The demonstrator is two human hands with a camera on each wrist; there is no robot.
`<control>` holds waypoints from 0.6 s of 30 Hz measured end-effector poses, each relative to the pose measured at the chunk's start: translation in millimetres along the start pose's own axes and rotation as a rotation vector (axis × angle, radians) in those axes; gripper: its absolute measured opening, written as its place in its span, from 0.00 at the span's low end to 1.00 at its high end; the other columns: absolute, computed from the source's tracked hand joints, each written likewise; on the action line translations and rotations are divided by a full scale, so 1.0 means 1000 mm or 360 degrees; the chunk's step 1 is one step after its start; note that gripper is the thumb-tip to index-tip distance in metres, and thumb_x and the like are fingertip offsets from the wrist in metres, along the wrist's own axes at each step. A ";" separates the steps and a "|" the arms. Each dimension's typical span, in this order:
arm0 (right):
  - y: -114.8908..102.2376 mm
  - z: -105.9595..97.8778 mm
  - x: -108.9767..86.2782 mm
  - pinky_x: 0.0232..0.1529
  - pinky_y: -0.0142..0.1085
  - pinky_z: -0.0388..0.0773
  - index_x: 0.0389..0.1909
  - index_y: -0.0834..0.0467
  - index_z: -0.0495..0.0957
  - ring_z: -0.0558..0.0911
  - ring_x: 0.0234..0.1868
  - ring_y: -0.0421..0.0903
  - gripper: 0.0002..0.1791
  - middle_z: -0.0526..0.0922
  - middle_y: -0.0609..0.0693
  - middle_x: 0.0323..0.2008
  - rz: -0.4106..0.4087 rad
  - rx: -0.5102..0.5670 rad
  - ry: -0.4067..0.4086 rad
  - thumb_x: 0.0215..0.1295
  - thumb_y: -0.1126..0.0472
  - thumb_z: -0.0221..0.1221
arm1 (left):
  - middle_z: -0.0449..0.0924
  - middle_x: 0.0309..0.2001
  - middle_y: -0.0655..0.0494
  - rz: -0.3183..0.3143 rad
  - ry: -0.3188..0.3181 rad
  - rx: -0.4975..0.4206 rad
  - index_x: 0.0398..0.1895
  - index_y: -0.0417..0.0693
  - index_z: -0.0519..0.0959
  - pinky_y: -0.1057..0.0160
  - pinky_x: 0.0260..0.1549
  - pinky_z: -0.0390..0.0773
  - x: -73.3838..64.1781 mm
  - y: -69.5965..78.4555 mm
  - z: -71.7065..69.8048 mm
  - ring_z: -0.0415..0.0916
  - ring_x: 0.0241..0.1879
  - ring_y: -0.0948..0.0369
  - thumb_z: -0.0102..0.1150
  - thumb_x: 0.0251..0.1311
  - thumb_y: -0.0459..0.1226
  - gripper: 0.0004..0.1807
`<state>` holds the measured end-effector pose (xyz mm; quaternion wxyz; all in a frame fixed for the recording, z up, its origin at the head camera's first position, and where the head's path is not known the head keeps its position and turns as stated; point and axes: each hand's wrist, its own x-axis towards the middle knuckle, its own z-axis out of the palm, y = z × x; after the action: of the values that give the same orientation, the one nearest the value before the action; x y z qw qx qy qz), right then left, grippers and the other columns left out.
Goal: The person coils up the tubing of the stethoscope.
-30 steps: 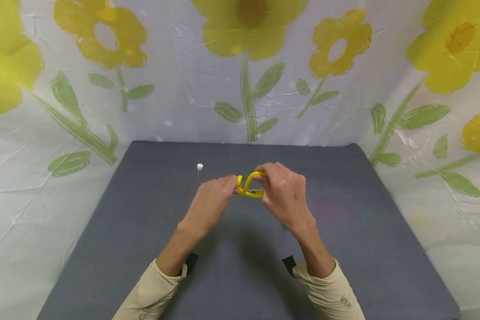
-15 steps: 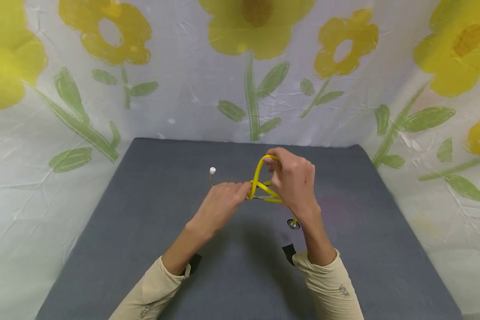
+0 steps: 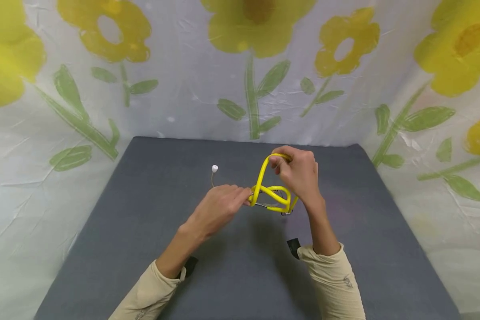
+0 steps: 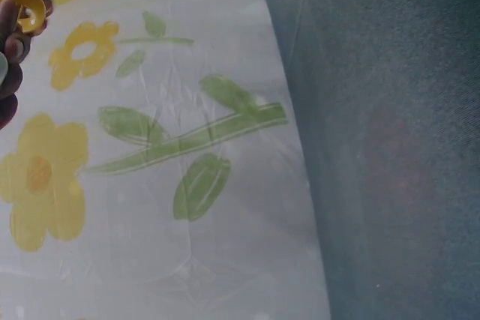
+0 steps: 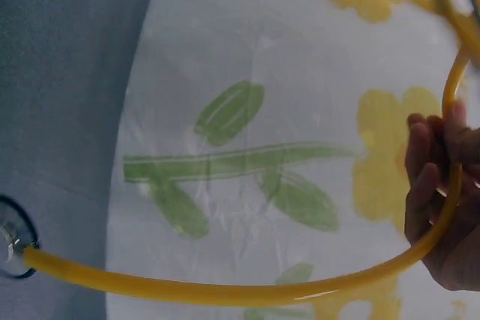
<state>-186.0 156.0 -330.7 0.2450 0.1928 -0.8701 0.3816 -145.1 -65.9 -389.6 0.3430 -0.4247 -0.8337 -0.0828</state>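
A stethoscope with yellow tubing [image 3: 261, 178] is held between both hands above the table. My left hand [image 3: 224, 201] grips the bundled tubing and metal ear tubes, and a white ear tip [image 3: 214, 169] sticks out beyond its knuckles. To the right, my right hand [image 3: 300, 171] pinches a raised stretch of tube between thumb and fingers. In the right wrist view the tube runs from that hand [image 5: 442, 185] down to the round chest piece [image 5: 13, 237] at the left edge. The left wrist view catches only some fingers [image 4: 15, 46] and a yellow loop [image 4: 31, 9].
A dark grey table [image 3: 176, 160] lies beneath the hands. Behind it and along both sides hangs a pale curtain [image 3: 176, 102] printed with yellow flowers. Beige sleeves [image 3: 332, 271] cover both forearms, with a black strap [image 3: 293, 248] near the right cuff.
The right hand has risen and moved right, drawing the tube into a taller loop. The left hand has shifted slightly right and down. The chest piece came into sight, then became mostly covered by tubing.
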 end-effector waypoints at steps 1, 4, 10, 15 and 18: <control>0.003 0.001 0.001 0.18 0.31 0.68 0.38 0.60 0.89 0.84 0.23 0.47 0.04 0.88 0.55 0.24 0.0034 0.0037 -0.0003 0.70 0.64 0.67 | 0.84 0.32 0.60 0.0022 0.0007 0.0026 0.42 0.47 0.80 0.69 0.28 0.77 0.000 0.000 -0.002 0.75 0.26 0.65 0.72 0.62 0.42 0.13; 0.010 0.002 0.001 0.23 0.30 0.73 0.37 0.60 0.90 0.84 0.24 0.44 0.05 0.89 0.56 0.26 0.0146 0.0138 -0.0008 0.65 0.62 0.72 | 0.84 0.33 0.60 0.0085 0.0007 0.0116 0.45 0.45 0.81 0.71 0.31 0.79 -0.001 0.000 -0.008 0.77 0.29 0.66 0.73 0.62 0.44 0.16; 0.024 0.006 -0.005 0.28 0.29 0.77 0.35 0.61 0.89 0.80 0.21 0.35 0.09 0.89 0.60 0.29 0.0345 0.0233 0.0090 0.57 0.61 0.77 | 0.85 0.37 0.58 0.0146 -0.0056 0.0113 0.51 0.43 0.81 0.71 0.36 0.82 0.001 0.001 -0.019 0.79 0.32 0.66 0.74 0.61 0.44 0.21; 0.029 0.004 -0.013 0.23 0.30 0.75 0.33 0.62 0.88 0.76 0.16 0.35 0.10 0.88 0.61 0.27 0.0396 0.0248 0.0166 0.55 0.62 0.78 | 0.82 0.34 0.60 0.0203 -0.0081 -0.0013 0.52 0.43 0.81 0.73 0.35 0.80 0.004 0.002 -0.025 0.75 0.30 0.67 0.70 0.64 0.47 0.21; 0.029 0.003 -0.016 0.24 0.28 0.76 0.33 0.62 0.89 0.77 0.17 0.32 0.11 0.88 0.61 0.27 0.0361 0.0215 0.0183 0.55 0.61 0.78 | 0.81 0.33 0.61 0.0223 -0.0062 -0.0099 0.52 0.43 0.81 0.73 0.36 0.80 0.007 0.004 -0.030 0.74 0.30 0.67 0.70 0.62 0.50 0.24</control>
<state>-189.1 174.6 -357.8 0.2362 0.0873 -0.8432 0.4751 -129.4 -71.8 -363.0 0.3184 -0.4939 -0.8055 -0.0761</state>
